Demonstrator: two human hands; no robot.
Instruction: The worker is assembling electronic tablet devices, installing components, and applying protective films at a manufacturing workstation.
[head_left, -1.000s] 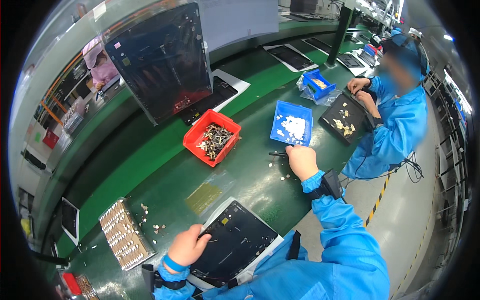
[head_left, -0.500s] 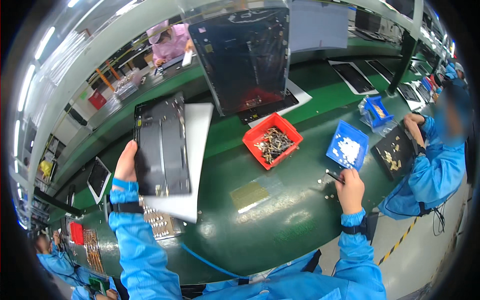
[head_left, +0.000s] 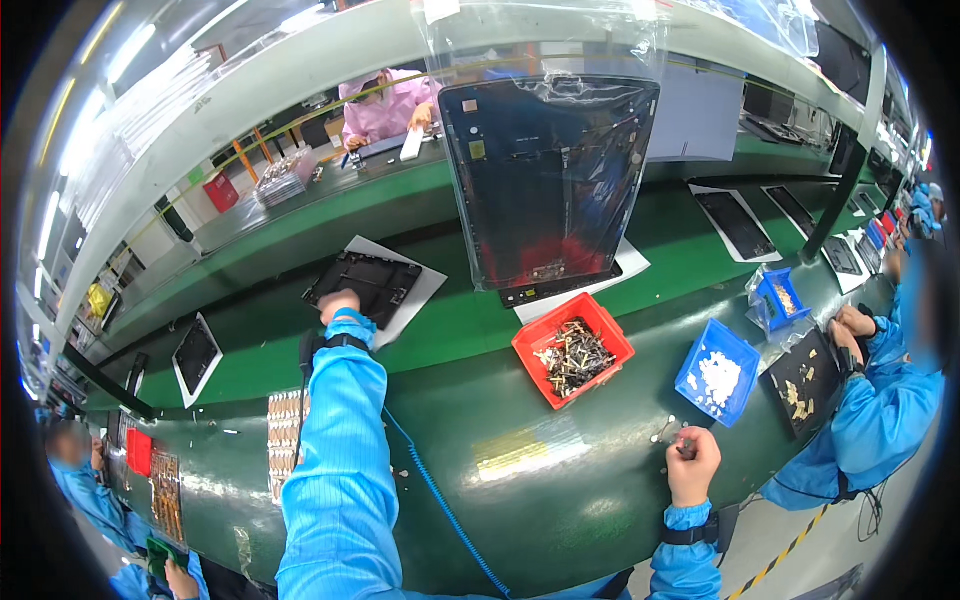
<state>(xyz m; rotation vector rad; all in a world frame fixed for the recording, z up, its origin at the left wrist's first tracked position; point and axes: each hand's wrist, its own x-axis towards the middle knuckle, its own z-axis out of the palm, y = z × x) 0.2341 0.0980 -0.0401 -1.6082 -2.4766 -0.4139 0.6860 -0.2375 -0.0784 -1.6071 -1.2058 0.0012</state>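
My left hand point(head_left: 339, 304) reaches far forward and rests on the near edge of a black flat panel point(head_left: 366, 283) that lies on a white sheet point(head_left: 418, 297) on the green belt. Whether the fingers still grip the panel I cannot tell. My right hand point(head_left: 694, 461) sits near the front edge of the green table point(head_left: 500, 500), fingers closed around a small dark tool, with a few tiny screws beside it. A red bin of metal parts point(head_left: 573, 349) and a blue bin of white parts point(head_left: 717, 372) stand between the two hands.
A large dark panel in clear plastic point(head_left: 548, 170) hangs upright behind the red bin. Further panels point(head_left: 735, 224) lie along the belt. A person in blue point(head_left: 880, 400) works at the right, another person in pink point(head_left: 385, 105) beyond the belt. Trays of small parts point(head_left: 285, 440) sit at left.
My left hand has carried the black panel from the near table up and forward, and set it down on the white sheet on the belt. My right hand has stayed by the screws.
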